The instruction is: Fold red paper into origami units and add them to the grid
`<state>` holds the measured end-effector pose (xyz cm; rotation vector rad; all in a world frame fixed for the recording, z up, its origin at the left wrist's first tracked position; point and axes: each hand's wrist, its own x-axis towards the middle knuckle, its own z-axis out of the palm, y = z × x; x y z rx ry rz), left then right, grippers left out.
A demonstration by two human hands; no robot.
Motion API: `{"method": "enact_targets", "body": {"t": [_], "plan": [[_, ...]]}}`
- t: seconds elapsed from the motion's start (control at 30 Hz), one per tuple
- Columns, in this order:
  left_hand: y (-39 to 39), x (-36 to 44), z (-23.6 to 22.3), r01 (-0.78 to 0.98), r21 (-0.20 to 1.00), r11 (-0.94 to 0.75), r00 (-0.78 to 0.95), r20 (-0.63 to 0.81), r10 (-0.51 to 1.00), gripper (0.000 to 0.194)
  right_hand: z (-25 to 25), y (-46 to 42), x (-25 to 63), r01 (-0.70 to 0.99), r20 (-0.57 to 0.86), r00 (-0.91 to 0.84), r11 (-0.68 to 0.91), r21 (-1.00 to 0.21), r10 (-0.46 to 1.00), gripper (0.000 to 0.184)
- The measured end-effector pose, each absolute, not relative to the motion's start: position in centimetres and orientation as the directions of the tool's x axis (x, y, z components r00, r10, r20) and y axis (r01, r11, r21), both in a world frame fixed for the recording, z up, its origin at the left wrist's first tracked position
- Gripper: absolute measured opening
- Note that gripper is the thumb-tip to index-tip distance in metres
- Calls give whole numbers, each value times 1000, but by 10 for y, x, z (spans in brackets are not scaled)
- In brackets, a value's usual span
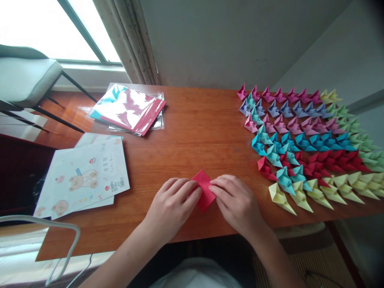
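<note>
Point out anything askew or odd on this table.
Mint paper figures cut slantwise across the neater rows on the right, breaking their order. The bear-print sheets at left overlap crookedly.

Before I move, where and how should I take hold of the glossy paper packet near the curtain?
Pinch the red right edge of the glossy packet, coming in from the right across the table. It lies flat over a clear wrapper, so its thin edge probably offers the easiest hold.
</note>
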<state>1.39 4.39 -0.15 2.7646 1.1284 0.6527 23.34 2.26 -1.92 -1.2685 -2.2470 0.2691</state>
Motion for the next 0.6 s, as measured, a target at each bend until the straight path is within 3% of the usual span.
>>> {"method": "enact_targets", "body": {"t": [0.33, 0.5, 0.6], "plan": [[44, 13, -5, 645, 326, -691, 626, 292, 723, 18, -12, 13, 232, 758, 291, -383, 478, -444, 877, 26], [46, 11, -6, 646, 472, -600, 532, 286, 797, 18, -11, 17, 228, 743, 233, -284, 367, -560, 930, 18], [46, 13, -7, 681, 496, -538, 455, 289, 842, 23, -10, 22, 224, 730, 188, -208, 280, -623, 960, 17]]}}
